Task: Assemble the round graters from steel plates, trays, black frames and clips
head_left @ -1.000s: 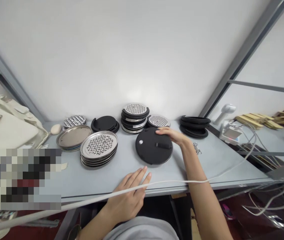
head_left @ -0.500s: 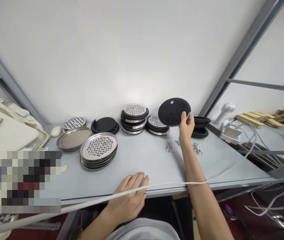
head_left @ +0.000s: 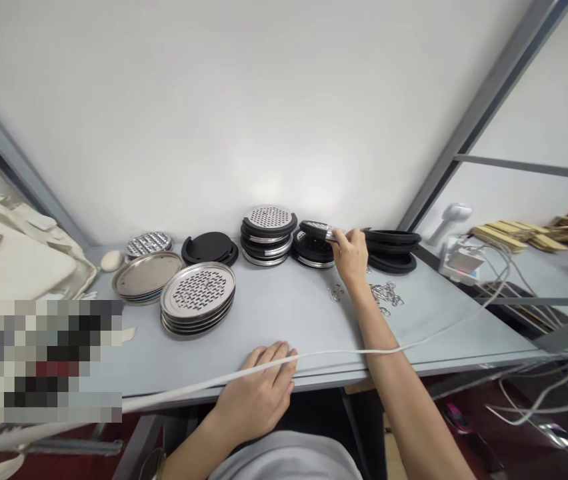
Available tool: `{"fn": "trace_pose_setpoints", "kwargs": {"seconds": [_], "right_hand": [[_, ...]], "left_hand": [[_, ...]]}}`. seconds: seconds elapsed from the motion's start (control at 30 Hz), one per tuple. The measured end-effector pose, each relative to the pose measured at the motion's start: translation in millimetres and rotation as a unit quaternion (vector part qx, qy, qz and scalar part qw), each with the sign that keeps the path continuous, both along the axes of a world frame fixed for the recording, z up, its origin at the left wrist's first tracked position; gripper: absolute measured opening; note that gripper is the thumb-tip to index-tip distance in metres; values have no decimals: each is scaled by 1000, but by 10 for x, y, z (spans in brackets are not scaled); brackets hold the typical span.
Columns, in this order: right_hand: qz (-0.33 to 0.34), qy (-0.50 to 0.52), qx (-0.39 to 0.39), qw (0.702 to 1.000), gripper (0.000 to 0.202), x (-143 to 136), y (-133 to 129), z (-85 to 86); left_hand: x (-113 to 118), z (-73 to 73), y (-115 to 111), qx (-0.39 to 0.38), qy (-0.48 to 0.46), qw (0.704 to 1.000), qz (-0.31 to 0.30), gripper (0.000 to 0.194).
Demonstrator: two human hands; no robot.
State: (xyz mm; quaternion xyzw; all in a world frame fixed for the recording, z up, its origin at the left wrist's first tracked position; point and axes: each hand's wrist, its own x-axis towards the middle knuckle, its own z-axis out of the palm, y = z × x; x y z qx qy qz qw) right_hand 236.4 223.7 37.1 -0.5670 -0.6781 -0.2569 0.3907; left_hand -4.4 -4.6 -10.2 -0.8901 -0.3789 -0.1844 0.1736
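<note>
Disc with a black rim tilts over the short stack, pinched at 1 side by the right hand, a grip that leaves most of its rim free; whether disc and stack touch, I cannot tell. Left hand lies palm down at the table's front edge, fingers nearly together, holding nothing, probably for support. Perforated metal plates sit piled, likely because flat round shapes nest neatly.

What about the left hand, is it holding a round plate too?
No, the left hand rests on the table, away from every plate.
</note>
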Motion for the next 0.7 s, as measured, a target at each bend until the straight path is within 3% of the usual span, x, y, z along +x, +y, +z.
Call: {"fn": "trace_pose_setpoints", "kwargs": {"seconds": [0.17, 0.47, 0.57, 0.7], "right_hand": [[17, 26, -31, 999, 24, -21, 5, -33], [122, 70, -97, 985, 26, -94, -87, -53], [121, 94, -73, 986, 24, -140, -132, -6], [154, 111, -39, 981, 18, -315, -240, 82]], "left_hand": [[4, -7, 16, -2, 4, 1000, -1, 40], [17, -49, 9, -14, -1, 1000, -3, 41], [16, 27, 1, -35, -23, 999, -10, 42], [-71, 225, 13, -129, -107, 986, 3, 39]]}}
